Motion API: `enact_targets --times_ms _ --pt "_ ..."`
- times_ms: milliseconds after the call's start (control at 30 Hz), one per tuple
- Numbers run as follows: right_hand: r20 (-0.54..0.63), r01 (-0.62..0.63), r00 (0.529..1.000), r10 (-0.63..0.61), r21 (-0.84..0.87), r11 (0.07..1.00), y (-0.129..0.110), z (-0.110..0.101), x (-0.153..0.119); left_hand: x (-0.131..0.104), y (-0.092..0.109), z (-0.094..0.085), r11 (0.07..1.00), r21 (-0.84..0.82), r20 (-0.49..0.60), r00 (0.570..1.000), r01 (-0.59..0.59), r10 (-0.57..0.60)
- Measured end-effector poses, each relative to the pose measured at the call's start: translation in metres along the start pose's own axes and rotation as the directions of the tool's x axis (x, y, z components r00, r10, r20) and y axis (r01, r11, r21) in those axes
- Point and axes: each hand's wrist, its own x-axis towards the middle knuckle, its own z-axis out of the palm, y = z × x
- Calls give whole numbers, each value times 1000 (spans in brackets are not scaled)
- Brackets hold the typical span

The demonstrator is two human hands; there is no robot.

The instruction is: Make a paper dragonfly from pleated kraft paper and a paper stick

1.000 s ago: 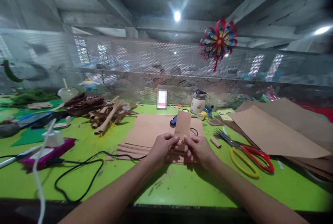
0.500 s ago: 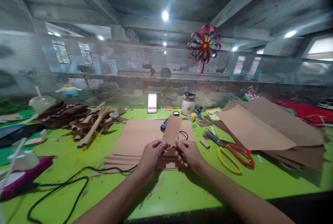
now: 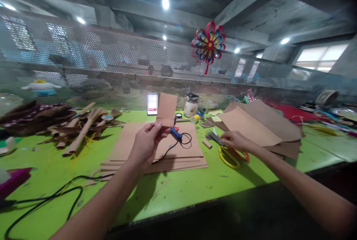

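Pinched in my left hand (image 3: 147, 139), a folded piece of brown kraft paper (image 3: 166, 108) stands upright above a stack of brown sheets (image 3: 181, 154). A blue glue gun (image 3: 176, 134) with a black cord lies on that stack, partly behind the paper. To the right, my right hand (image 3: 235, 140) is closed over the middle of a pair of scissors (image 3: 229, 158) with yellow and red handles. The scissors lie on the table, blades pointing away to the left; my fingertips are partly hidden there. A small rolled paper tube (image 3: 207, 144) is just left of them.
More brown sheets (image 3: 259, 121) are piled on the right of the green table (image 3: 156, 195). Rolled paper pieces (image 3: 86, 132) lie at the left. A phone (image 3: 152, 104), a jug (image 3: 191, 105) and yellow thread (image 3: 195, 119) stand at the back. Black cord (image 3: 55, 195) loops at front left.
My right hand has let go of the kraft paper and moved right onto the scissors. My left hand keeps the paper, now raised higher. The view has swung right.
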Motion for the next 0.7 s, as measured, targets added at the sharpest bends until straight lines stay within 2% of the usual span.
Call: enact_targets --times_ms 100,167,267,367,467,600,700 --pt "170 -56 981 90 -197 979 29 -5 -20 8 1 3 999 -6 -5 999 -50 50" --pt "178 -59 977 116 -298 953 38 4 -27 14 -7 0 998 -14 -31 998 -57 57" --pt "125 -117 978 170 -346 931 43 25 -26 19 -22 -11 999 35 -39 999 7 -6" --pt "79 -203 968 240 -322 925 45 41 -18 17 -34 -20 994 105 -25 1000 17 -15" --pt "93 -310 937 337 -225 924 53 49 -12 12 -38 -25 987 137 -45 996 82 -76" --pt "6 -331 942 334 -131 935 65 44 -11 11 -38 -24 981 138 -61 990 133 -126" --pt "-60 -326 944 324 -38 945 60 30 -16 14 -40 -25 986 98 -45 990 139 -135"
